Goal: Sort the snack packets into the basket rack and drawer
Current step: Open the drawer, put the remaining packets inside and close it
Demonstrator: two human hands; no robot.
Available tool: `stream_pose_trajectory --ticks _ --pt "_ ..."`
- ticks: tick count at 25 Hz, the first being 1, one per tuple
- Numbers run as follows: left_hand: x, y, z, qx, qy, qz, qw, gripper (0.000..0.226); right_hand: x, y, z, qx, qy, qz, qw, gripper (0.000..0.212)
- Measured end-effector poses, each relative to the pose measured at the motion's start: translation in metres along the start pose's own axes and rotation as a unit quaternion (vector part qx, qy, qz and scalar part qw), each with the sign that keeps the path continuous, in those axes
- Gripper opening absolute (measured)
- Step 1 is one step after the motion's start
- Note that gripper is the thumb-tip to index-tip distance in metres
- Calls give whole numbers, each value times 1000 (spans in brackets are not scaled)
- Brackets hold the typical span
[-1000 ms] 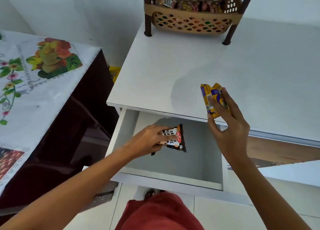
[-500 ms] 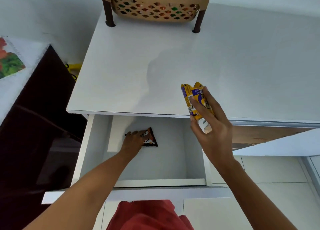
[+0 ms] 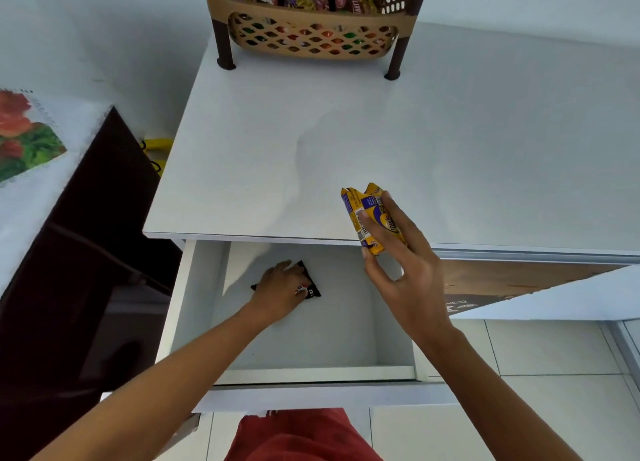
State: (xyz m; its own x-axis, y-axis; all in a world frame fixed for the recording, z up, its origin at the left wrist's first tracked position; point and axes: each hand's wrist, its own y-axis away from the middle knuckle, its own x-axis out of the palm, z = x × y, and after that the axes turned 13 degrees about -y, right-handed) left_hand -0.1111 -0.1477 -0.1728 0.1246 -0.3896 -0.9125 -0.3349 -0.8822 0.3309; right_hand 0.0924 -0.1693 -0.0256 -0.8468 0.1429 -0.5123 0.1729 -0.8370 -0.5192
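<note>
My left hand (image 3: 282, 289) is laying flat on the black packet (image 3: 309, 288) in the drawer (image 3: 311, 374); my right hand (image 3: 403, 273) is pinching yellow packets (image 3: 367, 218), not yet sorted.

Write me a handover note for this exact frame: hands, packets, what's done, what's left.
Left hand: flat on the small black snack packet on the floor of the open white drawer; grip unclear.
Right hand: holding yellow-and-purple snack packets above the drawer's back edge.
Tan lattice basket rack on the white countertop already holds many packets.
Done: black packet in drawer.
Left: release it, place the yellow packets.
</note>
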Motion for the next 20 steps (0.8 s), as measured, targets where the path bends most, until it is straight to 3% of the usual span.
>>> stream_pose_trajectory --ticks 4,8,12,14,16,18,20 --pt "-42 43 -2 16 112 -119 986 18 7 9 8 -45 0 92 995 43" --pt "-56 96 18 -1 143 -115 983 16 16 30 -6 -124 -8 252 960 42" --pt "-59 127 28 -42 142 -109 983 16 45 52 -50 -164 60 331 927 45" --pt "-60 136 26 -51 143 -115 982 17 71 57 -83 -117 104 334 930 48" --pt "-60 142 21 -56 141 -128 980 18 98 57 -117 -18 149 312 938 50" --pt "-61 147 17 -65 137 -130 980 18 122 60 -148 65 197 317 925 59" --pt "-62 150 15 -72 128 -131 981 19 135 66 -165 96 238 354 899 67"
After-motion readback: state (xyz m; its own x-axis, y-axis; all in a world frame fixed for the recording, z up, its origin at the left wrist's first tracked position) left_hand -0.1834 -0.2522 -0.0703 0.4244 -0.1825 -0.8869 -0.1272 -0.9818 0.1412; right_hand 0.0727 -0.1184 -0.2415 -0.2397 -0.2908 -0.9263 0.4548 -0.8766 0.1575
